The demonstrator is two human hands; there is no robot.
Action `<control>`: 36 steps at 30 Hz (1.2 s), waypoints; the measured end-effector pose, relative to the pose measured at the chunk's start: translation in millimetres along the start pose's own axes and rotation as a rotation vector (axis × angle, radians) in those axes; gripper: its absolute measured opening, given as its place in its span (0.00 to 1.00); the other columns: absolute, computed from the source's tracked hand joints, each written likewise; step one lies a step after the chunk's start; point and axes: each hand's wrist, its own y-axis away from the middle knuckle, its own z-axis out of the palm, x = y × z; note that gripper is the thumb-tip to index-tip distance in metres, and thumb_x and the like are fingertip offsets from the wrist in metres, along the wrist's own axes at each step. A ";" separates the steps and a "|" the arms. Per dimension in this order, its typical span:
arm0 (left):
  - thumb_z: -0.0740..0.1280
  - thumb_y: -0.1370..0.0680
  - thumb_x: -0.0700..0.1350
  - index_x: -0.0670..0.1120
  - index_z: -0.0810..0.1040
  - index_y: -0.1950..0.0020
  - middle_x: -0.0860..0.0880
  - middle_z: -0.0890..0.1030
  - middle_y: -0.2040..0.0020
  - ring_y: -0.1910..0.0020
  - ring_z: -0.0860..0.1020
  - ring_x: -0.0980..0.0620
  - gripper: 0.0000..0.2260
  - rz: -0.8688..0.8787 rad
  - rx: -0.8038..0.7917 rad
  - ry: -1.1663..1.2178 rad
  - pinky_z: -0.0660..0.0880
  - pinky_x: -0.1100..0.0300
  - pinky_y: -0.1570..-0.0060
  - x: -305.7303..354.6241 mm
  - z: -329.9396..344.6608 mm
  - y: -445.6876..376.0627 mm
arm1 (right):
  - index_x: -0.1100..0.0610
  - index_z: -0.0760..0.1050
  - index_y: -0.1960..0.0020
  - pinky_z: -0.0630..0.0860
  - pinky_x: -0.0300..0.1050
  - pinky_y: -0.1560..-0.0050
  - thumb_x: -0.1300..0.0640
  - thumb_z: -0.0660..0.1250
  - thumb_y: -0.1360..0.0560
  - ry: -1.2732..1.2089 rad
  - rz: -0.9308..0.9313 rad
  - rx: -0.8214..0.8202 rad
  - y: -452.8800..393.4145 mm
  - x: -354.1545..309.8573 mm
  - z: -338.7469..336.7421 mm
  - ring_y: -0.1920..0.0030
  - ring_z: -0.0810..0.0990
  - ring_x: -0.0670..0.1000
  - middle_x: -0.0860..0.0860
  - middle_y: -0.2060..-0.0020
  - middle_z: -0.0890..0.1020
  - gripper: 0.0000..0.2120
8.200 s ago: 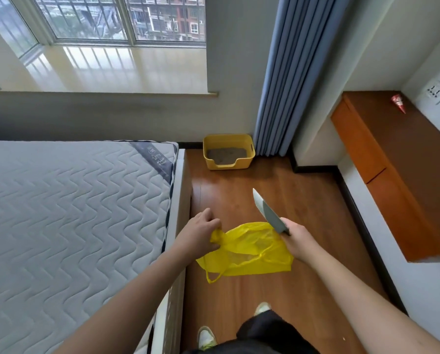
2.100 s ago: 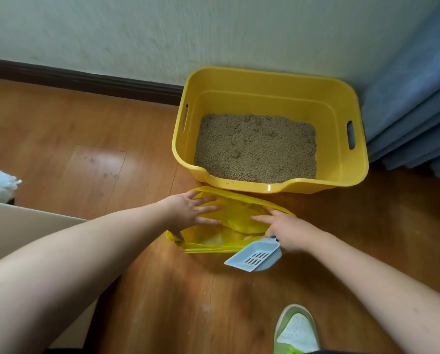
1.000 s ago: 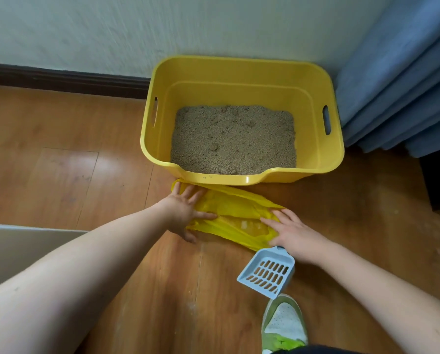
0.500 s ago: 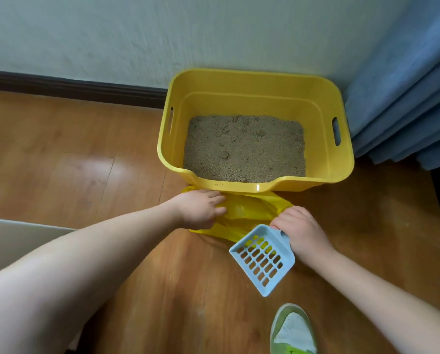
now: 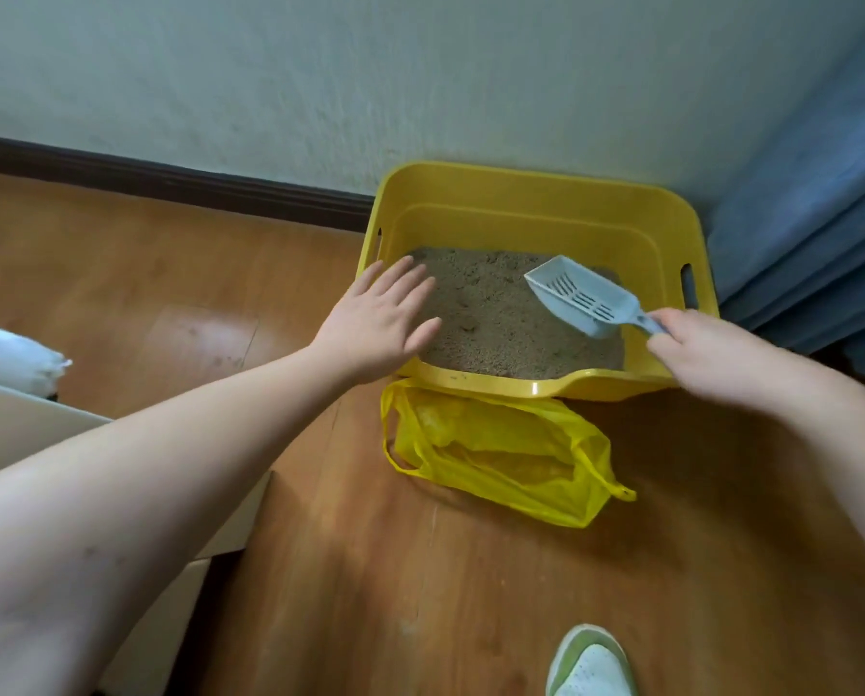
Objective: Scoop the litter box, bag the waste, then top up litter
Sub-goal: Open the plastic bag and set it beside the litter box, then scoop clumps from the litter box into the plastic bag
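The litter box [image 5: 536,213] is set against the far wall, its long axis running left to right, with the yellow bag [image 5: 496,459] laid open-mouthed on the floor just beside its near rim. The blue scoop [image 5: 578,296] is gripped by its handle in the right hand [image 5: 696,349] and held over the right part of the litter [image 5: 485,319], blade pointing far-left. The left hand [image 5: 380,324] is spread open over the box's near-left corner. A small clump lies left of the scoop, so a leftward dip by the right hand seems called for.

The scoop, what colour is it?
Pale blue-grey; the scoop shows best in the head view, held by the right hand.
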 end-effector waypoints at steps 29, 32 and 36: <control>0.41 0.19 0.63 0.53 0.56 0.21 0.48 0.56 0.20 0.21 0.50 0.50 0.29 -0.152 -0.034 0.034 0.46 0.47 0.23 -12.5 21.7 -32.4 | 0.62 0.78 0.43 0.74 0.45 0.52 0.59 0.60 0.21 0.424 0.037 -0.287 -89.1 -93.3 60.2 0.48 0.78 0.57 0.57 0.48 0.79 0.12; 0.42 0.19 0.63 0.53 0.55 0.21 0.48 0.56 0.20 0.21 0.49 0.50 0.28 -0.152 -0.031 0.030 0.46 0.47 0.23 -13.7 22.4 -31.6 | 0.62 0.77 0.42 0.74 0.45 0.47 0.62 0.61 0.23 0.362 0.022 -0.235 -80.4 -97.2 76.0 0.42 0.79 0.58 0.57 0.42 0.79 0.12; 0.43 0.19 0.62 0.53 0.56 0.21 0.48 0.56 0.20 0.21 0.50 0.50 0.28 -0.158 -0.026 0.022 0.45 0.48 0.23 -12.1 23.0 -31.5 | 0.63 0.75 0.38 0.73 0.47 0.42 0.64 0.60 0.24 0.319 -0.012 -0.257 -75.7 -104.9 85.2 0.39 0.77 0.59 0.59 0.38 0.78 0.15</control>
